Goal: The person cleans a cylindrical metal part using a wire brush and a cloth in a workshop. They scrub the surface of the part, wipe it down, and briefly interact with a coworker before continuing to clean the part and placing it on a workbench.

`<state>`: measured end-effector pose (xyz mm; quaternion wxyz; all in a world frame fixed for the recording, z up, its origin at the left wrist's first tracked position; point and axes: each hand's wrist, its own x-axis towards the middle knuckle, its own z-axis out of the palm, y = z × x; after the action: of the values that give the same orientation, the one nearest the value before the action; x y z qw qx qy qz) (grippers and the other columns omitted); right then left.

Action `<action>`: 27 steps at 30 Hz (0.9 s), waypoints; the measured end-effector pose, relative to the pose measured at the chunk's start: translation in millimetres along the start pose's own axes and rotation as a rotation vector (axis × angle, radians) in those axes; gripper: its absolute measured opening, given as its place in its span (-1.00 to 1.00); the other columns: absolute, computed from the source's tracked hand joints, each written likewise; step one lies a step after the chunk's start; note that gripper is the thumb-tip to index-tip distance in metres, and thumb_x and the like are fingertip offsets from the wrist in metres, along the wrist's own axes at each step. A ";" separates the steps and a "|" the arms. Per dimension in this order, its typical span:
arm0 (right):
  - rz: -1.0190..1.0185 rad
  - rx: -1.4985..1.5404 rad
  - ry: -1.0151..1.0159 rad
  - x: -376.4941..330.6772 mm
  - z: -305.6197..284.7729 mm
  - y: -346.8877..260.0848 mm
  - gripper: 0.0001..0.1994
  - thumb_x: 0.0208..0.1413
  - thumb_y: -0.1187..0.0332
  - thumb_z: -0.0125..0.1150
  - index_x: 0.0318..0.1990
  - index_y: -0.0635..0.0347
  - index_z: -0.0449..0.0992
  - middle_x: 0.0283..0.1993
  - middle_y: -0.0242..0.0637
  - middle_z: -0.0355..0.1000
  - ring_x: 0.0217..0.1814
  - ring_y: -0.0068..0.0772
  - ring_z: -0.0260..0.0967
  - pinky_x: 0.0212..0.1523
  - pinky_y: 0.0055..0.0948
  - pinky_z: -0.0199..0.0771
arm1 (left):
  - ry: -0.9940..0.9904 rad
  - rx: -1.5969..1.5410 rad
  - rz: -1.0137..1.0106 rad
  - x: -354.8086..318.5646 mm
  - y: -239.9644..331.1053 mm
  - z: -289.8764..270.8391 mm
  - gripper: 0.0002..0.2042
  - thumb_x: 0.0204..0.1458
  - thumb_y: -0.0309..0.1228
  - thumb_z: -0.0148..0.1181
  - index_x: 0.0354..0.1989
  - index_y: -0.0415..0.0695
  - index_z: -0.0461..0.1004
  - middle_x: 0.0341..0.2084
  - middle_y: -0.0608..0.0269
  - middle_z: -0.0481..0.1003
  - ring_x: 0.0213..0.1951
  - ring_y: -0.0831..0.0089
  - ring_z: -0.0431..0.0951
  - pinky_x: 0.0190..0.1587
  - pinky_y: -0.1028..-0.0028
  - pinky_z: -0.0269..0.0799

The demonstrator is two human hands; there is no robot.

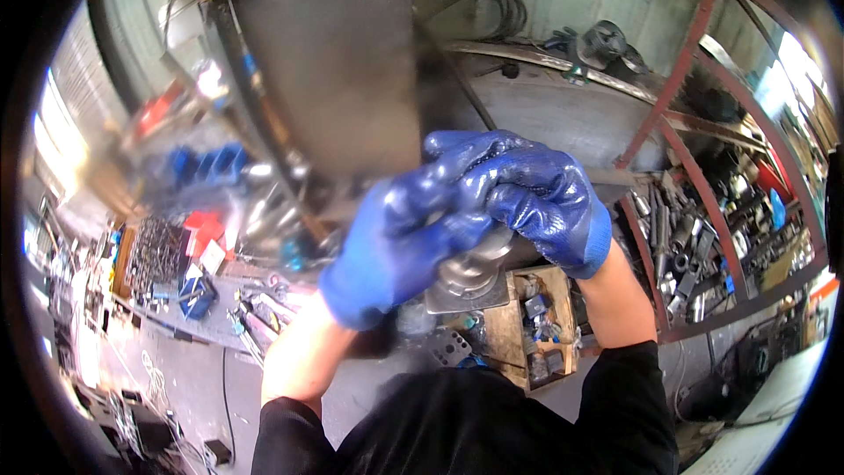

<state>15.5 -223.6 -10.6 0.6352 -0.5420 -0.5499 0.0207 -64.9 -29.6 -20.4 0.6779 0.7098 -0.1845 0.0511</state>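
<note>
Both hands wear shiny blue coated work gloves and meet in the middle of the view. My left hand (387,233) is slightly blurred, its fingers curled in against the right one. My right hand (547,198) is closed, with its fingers bent over toward the left. Whatever lies between them is hidden by the gloves. Just below the hands shows a round, stepped metal part (472,274) above a dark square plate (466,299). I cannot tell whether either hand touches that part.
A wooden box (505,334) of small parts stands below the hands. Rightward, a rusty red metal frame (681,158) surrounds piled metal tooling (686,251). At left lie drill bits (154,255) and hand tools (259,312). A tall grey machine column (338,62) rises ahead.
</note>
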 end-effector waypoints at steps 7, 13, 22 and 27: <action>0.060 0.058 -0.056 5.6 -8.4 -10.7 -0.82 0.31 0.42 0.22 -0.03 0.28 0.65 0.14 -0.08 0.54 0.29 -0.18 0.44 0.31 -0.20 0.42 | 0.031 0.017 0.074 -1.6 4.6 7.9 -0.79 0.18 -0.51 0.31 -0.03 -0.27 0.66 -0.10 0.20 0.67 -0.12 0.51 0.63 0.05 0.45 0.53; 0.116 -0.139 0.271 -29.2 -1.1 -5.6 -0.70 0.43 0.38 0.05 0.18 0.32 0.53 0.12 -0.15 0.57 0.13 -0.42 0.52 0.17 -0.39 0.52 | 0.145 0.226 0.299 -0.1 -7.9 3.4 -0.82 0.21 -0.41 0.25 -0.15 -0.27 0.66 -0.21 0.09 0.66 -0.09 0.27 0.66 0.03 0.29 0.54; 0.089 -0.374 0.129 -73.8 15.1 13.1 -0.15 0.09 0.08 0.49 0.42 0.35 0.23 0.24 0.06 0.46 0.28 0.00 0.48 0.31 -0.11 0.42 | 0.004 0.556 0.403 8.2 9.8 -8.4 -0.74 0.25 -0.29 0.22 -0.15 -0.26 0.65 -0.13 0.00 0.65 0.01 0.15 0.65 0.11 0.23 0.51; 0.200 -0.188 0.262 -65.8 45.9 40.3 0.03 -0.16 0.14 0.69 0.43 0.30 0.18 0.23 0.03 0.46 0.27 -0.04 0.47 0.29 -0.14 0.45 | -0.065 0.359 0.333 12.0 4.8 -9.4 -0.79 0.25 -0.40 0.21 -0.10 -0.30 0.61 -0.16 0.02 0.65 -0.06 0.23 0.65 0.05 0.27 0.54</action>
<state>-20.6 -217.4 -92.6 0.6426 -0.6490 -0.4054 -0.0387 -53.7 -22.7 -11.3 0.5168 0.7800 -0.3085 0.1713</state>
